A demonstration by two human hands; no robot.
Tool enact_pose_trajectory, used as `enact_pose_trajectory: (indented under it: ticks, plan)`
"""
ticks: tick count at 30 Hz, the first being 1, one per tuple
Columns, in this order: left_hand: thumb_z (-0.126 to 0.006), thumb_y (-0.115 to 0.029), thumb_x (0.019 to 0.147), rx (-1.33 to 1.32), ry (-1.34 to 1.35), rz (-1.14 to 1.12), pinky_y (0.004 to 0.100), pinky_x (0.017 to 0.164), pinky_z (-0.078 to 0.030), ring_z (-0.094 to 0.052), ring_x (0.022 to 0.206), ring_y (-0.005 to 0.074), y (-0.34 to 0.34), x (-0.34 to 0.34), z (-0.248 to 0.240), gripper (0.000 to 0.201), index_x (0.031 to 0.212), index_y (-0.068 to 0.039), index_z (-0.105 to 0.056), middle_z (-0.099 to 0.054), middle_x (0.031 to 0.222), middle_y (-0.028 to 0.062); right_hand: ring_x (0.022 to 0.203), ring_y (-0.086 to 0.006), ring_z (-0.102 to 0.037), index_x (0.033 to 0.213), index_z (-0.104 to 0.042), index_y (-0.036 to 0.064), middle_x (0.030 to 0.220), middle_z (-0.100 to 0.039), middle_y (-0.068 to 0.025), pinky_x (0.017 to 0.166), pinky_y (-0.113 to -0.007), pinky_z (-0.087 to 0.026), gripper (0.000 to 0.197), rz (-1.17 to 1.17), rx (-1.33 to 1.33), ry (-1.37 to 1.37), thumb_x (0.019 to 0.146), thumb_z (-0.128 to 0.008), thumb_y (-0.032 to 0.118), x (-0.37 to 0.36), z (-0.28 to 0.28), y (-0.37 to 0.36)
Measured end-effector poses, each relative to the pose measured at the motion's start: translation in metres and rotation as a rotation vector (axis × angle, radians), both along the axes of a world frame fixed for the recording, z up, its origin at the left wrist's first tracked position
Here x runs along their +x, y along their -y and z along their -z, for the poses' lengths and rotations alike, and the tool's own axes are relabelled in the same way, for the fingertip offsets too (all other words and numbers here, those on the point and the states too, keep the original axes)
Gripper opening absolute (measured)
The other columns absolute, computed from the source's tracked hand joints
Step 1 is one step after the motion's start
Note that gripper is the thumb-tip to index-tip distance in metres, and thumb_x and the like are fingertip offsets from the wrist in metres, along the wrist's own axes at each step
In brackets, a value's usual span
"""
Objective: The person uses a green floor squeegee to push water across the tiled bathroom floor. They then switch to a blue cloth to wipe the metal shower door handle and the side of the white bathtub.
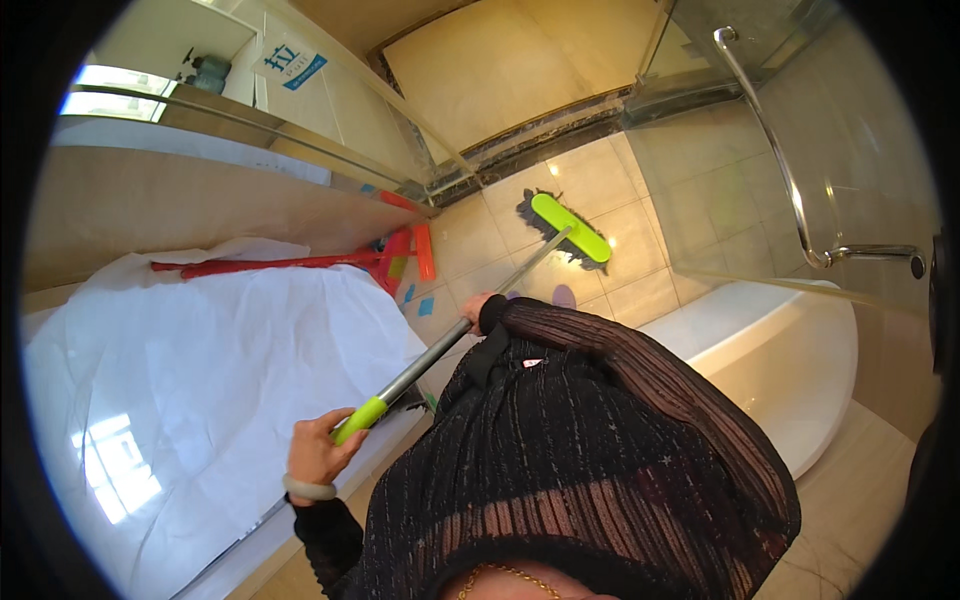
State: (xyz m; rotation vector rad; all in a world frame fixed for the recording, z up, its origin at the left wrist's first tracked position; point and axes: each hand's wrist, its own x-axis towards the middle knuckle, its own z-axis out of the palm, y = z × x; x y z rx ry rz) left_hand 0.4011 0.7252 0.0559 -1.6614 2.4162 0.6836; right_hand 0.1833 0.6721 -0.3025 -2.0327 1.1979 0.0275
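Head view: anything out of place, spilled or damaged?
Two small blue scraps on the beige floor tiles look like stray litter, though they may be stuck down. A red long-handled tool lies across the rumpled white sheet, as if left there. No spill or damage shows around the mop head.

Left hand [322,448] out wide, right hand [474,313] farther forward — both curled.
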Motion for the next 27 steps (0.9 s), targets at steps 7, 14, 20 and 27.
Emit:
enact_pose_trajectory:
  ticks: [7, 14, 20, 27]
  plan:
    - [-0.066, -0.033, 0.073, -0.217, -0.066, 0.143, 0.039, 0.057, -0.045, -0.058, 0.062, 0.0328, 0.01, -0.08, 0.108, 0.03, 0.09, -0.008, -0.065, -0.06, 0.069, 0.0169, 0.097, -0.0249, -0.054, 0.086, -0.06, 0.0119, 0.094, -0.059, -0.0068, 0.079, -0.044, -0.042, 0.015, 0.651, -0.133, -0.307, 0.072, -0.058, 0.016, -0.11, 0.052, 0.009]
    - [-0.065, -0.034, 0.075, -0.116, -0.01, 0.218, 0.0399, 0.059, -0.045, -0.058, 0.065, 0.0348, 0.016, -0.091, 0.1, 0.034, 0.1, -0.011, -0.064, -0.06, 0.073, 0.0184, 0.107, -0.025, -0.049, 0.099, -0.061, 0.0109, 0.107, -0.057, -0.0109, 0.087, -0.051, -0.038, 0.031, 0.415, 0.016, -0.483, 0.074, -0.062, 0.029, -0.123, 0.052, 0.027]
    - [-0.073, -0.019, 0.068, 0.04, 0.113, 0.077, 0.0273, 0.063, -0.047, -0.062, 0.063, 0.0175, 0.025, -0.016, 0.003, 0.036, 0.101, -0.005, -0.064, -0.065, 0.079, 0.0158, 0.074, -0.0345, -0.06, 0.075, -0.066, 0.0038, 0.073, -0.062, -0.0195, 0.065, -0.043, -0.049, 0.058, 0.005, -0.038, 0.009, 0.063, -0.063, 0.06, -0.021, 0.005, 0.02]
    - [-0.077, -0.025, 0.059, -0.064, 0.098, 0.152, 0.0306, 0.056, -0.046, -0.06, 0.058, 0.0287, 0.047, -0.017, -0.038, 0.035, 0.088, -0.008, -0.069, -0.062, 0.07, 0.0167, 0.077, -0.0353, -0.058, 0.085, -0.059, 0.0094, 0.077, -0.06, -0.0164, 0.067, -0.043, -0.047, 0.044, 0.101, -0.099, 0.348, 0.071, -0.061, 0.051, 0.004, -0.002, -0.004]
